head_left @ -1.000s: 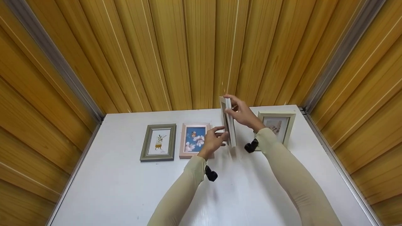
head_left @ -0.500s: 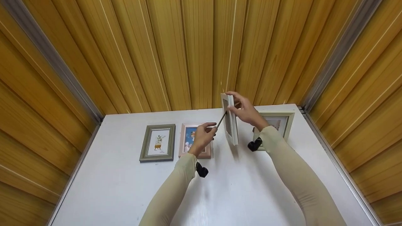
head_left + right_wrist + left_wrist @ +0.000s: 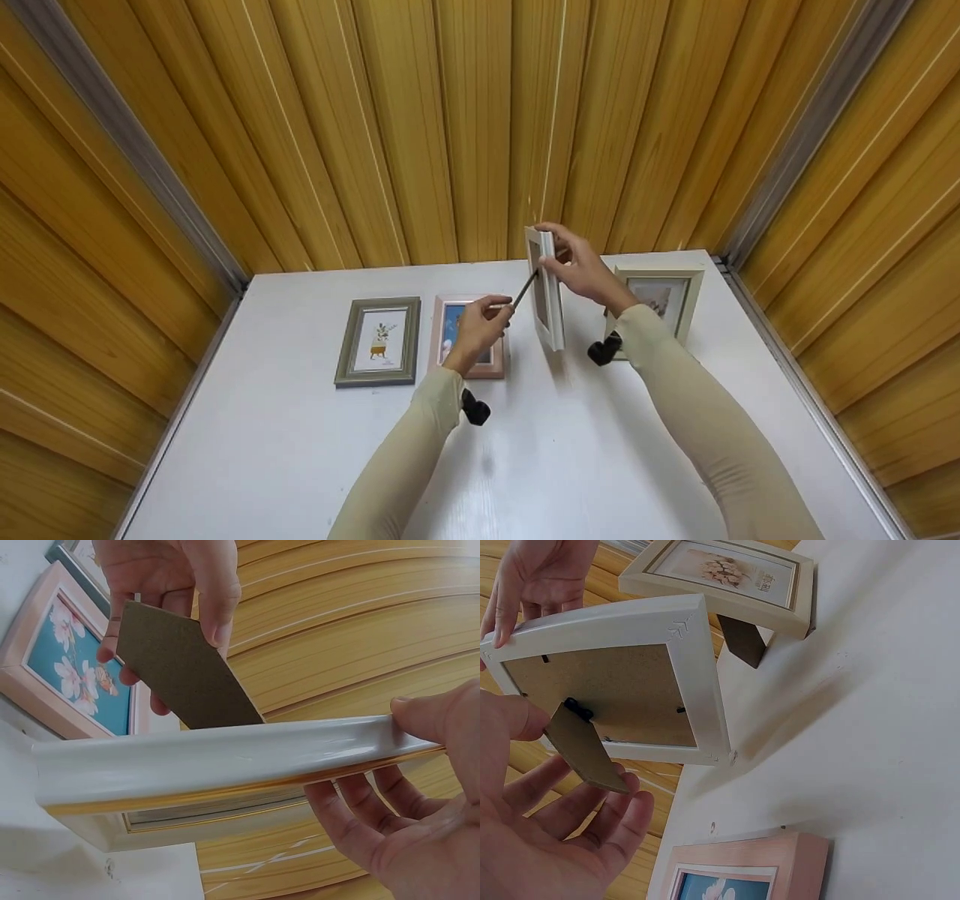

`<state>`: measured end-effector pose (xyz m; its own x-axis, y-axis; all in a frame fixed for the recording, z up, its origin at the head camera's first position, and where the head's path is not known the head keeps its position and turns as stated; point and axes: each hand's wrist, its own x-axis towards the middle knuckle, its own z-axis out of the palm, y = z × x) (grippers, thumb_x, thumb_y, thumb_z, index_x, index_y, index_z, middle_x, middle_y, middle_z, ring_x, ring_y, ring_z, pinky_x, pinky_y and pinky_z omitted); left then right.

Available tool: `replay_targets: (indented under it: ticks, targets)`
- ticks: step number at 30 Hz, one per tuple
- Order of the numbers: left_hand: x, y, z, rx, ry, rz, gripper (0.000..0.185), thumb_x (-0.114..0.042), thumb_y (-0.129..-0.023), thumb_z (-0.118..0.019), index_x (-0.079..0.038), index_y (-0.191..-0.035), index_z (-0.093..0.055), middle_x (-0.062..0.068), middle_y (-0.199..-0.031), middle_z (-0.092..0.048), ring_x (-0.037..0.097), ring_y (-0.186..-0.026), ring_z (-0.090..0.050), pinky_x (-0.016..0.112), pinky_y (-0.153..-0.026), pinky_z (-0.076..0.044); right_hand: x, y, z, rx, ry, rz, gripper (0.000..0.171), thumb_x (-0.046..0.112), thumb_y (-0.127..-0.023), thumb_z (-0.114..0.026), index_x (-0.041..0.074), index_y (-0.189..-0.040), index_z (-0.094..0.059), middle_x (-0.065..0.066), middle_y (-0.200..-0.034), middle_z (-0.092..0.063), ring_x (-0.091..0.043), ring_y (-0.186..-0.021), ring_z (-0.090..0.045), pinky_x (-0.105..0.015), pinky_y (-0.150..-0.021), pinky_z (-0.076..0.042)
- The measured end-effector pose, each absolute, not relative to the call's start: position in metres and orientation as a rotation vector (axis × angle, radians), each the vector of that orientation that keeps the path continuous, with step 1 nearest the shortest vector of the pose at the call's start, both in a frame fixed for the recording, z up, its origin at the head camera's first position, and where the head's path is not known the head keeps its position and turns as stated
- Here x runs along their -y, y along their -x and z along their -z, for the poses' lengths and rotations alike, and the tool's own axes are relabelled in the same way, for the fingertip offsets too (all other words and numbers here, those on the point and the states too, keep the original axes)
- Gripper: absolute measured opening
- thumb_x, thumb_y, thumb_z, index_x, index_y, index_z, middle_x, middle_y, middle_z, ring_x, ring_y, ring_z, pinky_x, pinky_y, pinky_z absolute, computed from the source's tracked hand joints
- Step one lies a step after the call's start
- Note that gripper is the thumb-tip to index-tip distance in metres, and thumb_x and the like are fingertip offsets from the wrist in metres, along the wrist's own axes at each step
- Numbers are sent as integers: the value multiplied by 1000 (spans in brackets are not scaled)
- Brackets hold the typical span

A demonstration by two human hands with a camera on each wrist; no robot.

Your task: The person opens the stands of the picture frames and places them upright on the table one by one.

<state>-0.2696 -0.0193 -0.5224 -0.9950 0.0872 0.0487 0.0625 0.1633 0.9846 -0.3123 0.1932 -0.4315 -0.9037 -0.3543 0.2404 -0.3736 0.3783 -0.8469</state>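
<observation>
Our right hand (image 3: 581, 266) grips the white frame (image 3: 545, 289) upright above the table (image 3: 300, 465), far side, its back facing left. Our left hand (image 3: 480, 330) pinches its brown stand (image 3: 585, 750), pulled out leftward.

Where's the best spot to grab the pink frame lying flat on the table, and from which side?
Probably the pink frame by its two long side rails, from above: it lies flat, face up, so only the raised edges offer purchase. Its right rail is freer; the green frame sits close on its left. The left hand hovers just over it, pinching the white frame's stand.
</observation>
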Motion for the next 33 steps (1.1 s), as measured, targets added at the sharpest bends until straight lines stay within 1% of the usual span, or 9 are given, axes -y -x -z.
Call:
replay_targets:
  ticks: [3, 5, 9, 11, 14, 19, 24, 29, 33]
  targets:
    - [19, 270, 522, -2378, -144, -2008, 30, -14, -99, -65, 3, -124, -70, 10, -98, -76, 38, -94, -70, 22, -63, -53, -189, 301, 420, 2595, -696, -1593, 54, 1, -102, -58, 5, -154, -42, -29, -127, -61, -39, -100, -60, -45, -82, -53]
    - [20, 269, 521, -2391, -140, -1996, 31, -15, -98, -65, 2, -123, -70, 10, -98, -76, 32, -91, -71, 23, -64, -54, -189, 301, 420, 2585, -702, -1594, 54, 4, -102, -60, 8, -153, -44, -27, -125, -62, -37, -99, -60, -44, -82, -53]
    - [18, 268, 515, -2502, -161, -1962, 30, -16, -96, -66, -2, -122, -72, 11, -106, -76, 23, -93, -71, 30, -74, -57, -191, 312, 430, 2578, -693, -1570, 54, 10, -102, -64, 18, -152, -46, -22, -122, -63, -32, -99, -61, -44, -81, -55]
    - [15, 267, 510, -2615, -197, -1946, 29, -14, -95, -67, -4, -122, -72, 13, -112, -75, 23, -97, -71, 35, -82, -57, -192, 316, 432, 2582, -686, -1546, 54, 11, -102, -64, 21, -152, -47, -20, -122, -64, -30, -99, -61, -45, -81, -56]
    - [7, 264, 501, -2835, -284, -1889, 32, -11, -94, -69, -2, -125, -70, 15, -120, -73, 29, -106, -70, 41, -93, -55, -192, 318, 429, 2571, -688, -1519, 54, 9, -102, -64, 20, -152, -47, -18, -116, -65, -29, -97, -62, -43, -79, -56]
    - [-10, 256, 488, -3079, -459, -1755, 37, -12, -94, -70, 2, -129, -67, 16, -127, -70, 31, -119, -66, 42, -103, -51, -191, 322, 425, 2549, -677, -1491, 54, 8, -101, -65, 17, -152, -48, -16, -109, -66, -27, -95, -62, -38, -76, -55]
    - [-27, 252, 480, -3046, -508, -1735, 43, -11, -94, -74, 5, -132, -64, 19, -128, -69, 32, -119, -67, 40, -99, -54, -191, 324, 421, 2554, -636, -1490, 53, 10, -101, -65, 17, -151, -49, -17, -113, -65, -27, -99, -60, -38, -78, -53]
    - [-43, 249, 478, -2907, -332, -1788, 54, -18, -93, -77, 5, -138, -59, 25, -130, -66, 37, -115, -68, 42, -92, -57, -187, 320, 417, 2562, -598, -1492, 54, 8, -101, -64, 12, -152, -46, -19, -114, -65, -30, -101, -59, -41, -80, -52]
    - [-54, 248, 478, -2831, -182, -1848, 61, -18, -90, -80, 3, -142, -55, 26, -129, -66, 37, -114, -69, 46, -91, -57, -180, 316, 417, 2558, -583, -1479, 55, 6, -101, -63, 11, -153, -45, -19, -112, -67, -31, -101, -60, -41, -83, -50]
